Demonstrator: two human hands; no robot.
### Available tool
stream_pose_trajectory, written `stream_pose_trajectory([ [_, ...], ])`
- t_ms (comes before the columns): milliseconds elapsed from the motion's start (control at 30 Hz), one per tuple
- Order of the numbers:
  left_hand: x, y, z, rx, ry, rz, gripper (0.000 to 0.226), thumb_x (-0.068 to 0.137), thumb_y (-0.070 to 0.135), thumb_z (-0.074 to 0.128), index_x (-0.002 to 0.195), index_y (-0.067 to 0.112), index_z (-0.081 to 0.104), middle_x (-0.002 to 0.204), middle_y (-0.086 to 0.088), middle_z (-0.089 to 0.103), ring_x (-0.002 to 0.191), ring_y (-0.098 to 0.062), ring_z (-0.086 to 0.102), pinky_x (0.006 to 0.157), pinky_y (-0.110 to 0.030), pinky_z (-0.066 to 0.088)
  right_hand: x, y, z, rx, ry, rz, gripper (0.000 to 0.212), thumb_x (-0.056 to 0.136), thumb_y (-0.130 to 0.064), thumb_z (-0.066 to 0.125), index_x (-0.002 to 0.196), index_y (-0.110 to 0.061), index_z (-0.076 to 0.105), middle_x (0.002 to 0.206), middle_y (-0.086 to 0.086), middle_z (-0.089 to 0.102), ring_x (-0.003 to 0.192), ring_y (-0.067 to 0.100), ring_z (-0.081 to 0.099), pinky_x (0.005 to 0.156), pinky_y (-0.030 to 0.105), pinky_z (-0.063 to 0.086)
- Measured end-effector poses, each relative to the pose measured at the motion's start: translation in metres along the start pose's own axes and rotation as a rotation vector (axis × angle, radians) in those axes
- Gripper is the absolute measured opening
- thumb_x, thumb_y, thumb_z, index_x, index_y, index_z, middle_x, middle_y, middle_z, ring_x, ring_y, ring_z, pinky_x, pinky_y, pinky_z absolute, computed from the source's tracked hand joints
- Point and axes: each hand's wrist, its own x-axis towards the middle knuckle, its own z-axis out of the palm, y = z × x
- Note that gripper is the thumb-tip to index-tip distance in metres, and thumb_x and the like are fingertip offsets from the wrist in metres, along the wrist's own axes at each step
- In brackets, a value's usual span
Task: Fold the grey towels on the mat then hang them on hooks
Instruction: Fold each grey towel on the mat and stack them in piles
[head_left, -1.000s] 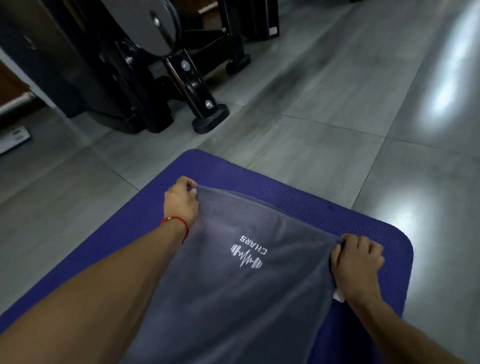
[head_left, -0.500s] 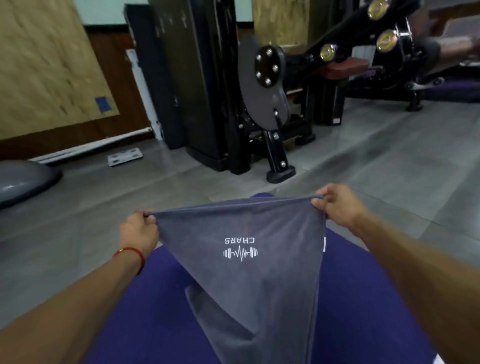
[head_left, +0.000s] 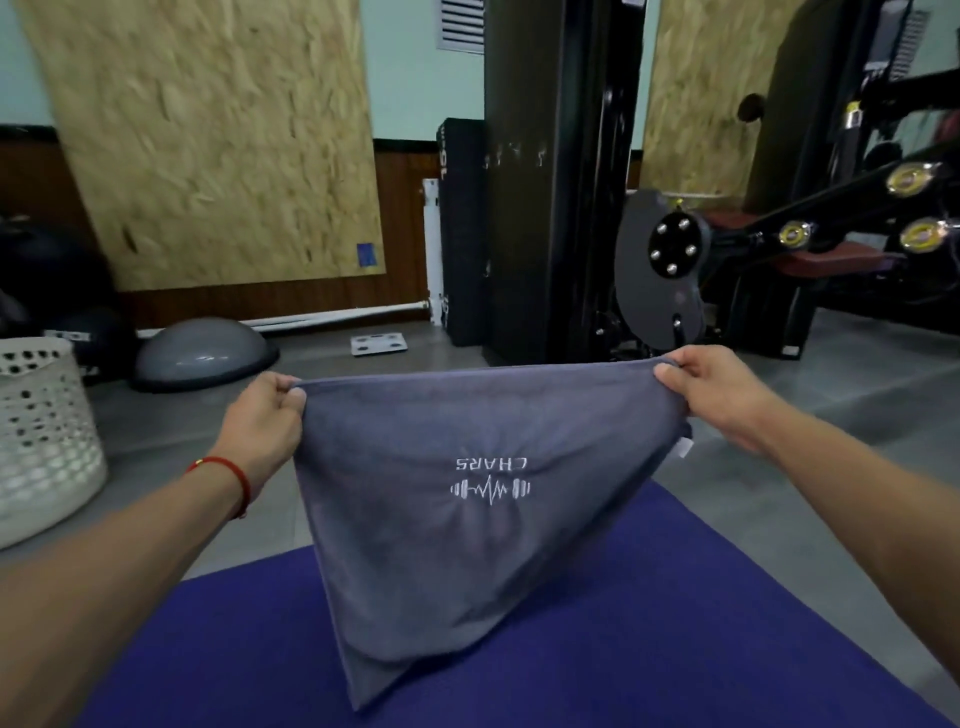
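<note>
A grey towel (head_left: 447, 540) with a white upside-down logo hangs in the air above the blue mat (head_left: 649, 649). My left hand (head_left: 265, 415) pinches its top left corner and my right hand (head_left: 717, 387) pinches its top right corner, stretching the top edge between them. The towel tapers downward and its lower tip reaches the mat. A small white label sticks out at the right edge under my right hand. No hooks are in view.
A white perforated laundry basket (head_left: 44, 441) stands on the floor at the left. Behind it lie a grey half-ball trainer (head_left: 202, 358) and a white scale (head_left: 378, 344). Black gym machines (head_left: 561, 208) fill the back right. Grey floor tiles surround the mat.
Both hands have lifted the towel off the mat by its far corners to about chest height. The view has tilted up from the floor to the wall and machines.
</note>
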Motion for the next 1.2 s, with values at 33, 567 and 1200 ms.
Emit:
stream_pose_trajectory([
  [33,-0.005,-0.006,-0.005,0.008,-0.025,-0.018,0.019,0.102,0.025,0.044,0.106,0.019,0.062,0.091,-0.004,0.067,0.085,-0.026,0.064,0.063,-0.034,0.047,-0.002,0.001,0.002,-0.031,-0.019,-0.012,0.014,0.103,-0.019,0.057,0.098,-0.015,0.069,0.088,0.022,0.071,0.074,0.027,0.064,0.071,0.056,0.058],
  [567,0.018,-0.051,0.020,0.008,-0.010,-0.280,0.023,0.092,0.019,0.041,0.094,0.012,0.063,0.082,-0.018,0.064,0.068,-0.036,0.064,0.062,-0.038,0.058,0.025,0.038,0.076,-0.145,0.072,-0.052,0.011,0.102,-0.025,0.057,0.098,-0.024,0.067,0.091,0.005,0.071,0.084,0.026,0.067,0.071,0.032,0.051],
  [1200,-0.215,-0.168,0.042,-0.225,-0.354,-0.213,0.016,0.105,0.016,0.045,0.098,0.026,0.056,0.073,-0.002,0.056,0.063,-0.011,0.047,0.053,-0.021,0.042,-0.126,0.219,0.089,0.057,-0.429,0.213,0.036,0.100,-0.035,0.059,0.086,-0.003,0.053,0.077,0.004,0.055,0.068,0.007,0.052,0.064,0.025,0.046],
])
